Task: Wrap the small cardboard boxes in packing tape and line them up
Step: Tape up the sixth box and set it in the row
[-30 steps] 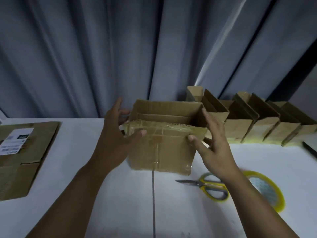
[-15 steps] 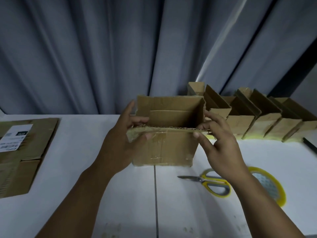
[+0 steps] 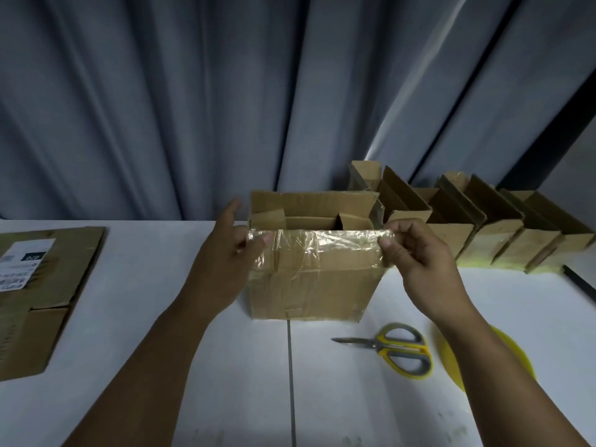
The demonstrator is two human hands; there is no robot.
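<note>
a flattened cardboard sheet (image 3: pixel 38 301) with a white label (image 3: pixel 22 262) lies at the left end of the white table (image 3: pixel 145 285). the left hand (image 3: pixel 222 262) grips the near left corner of the small box (image 3: pixel 316 285) – thumb on the taped front rim, fingers up along the side. the box stands upright at the table's middle, top flaps open, clear packing tape (image 3: pixel 338 243) crinkled over its front edge. the right hand (image 3: pixel 422 262) pinches the rim's right end. behind it, a row of boxes (image 3: pixel 483 233) runs rightward along the curtain. yellow-handled scissors (image 3: pixel 396 348) and a yellow tape roll (image 3: pixel 516 353) lie near the right forearm.
</note>
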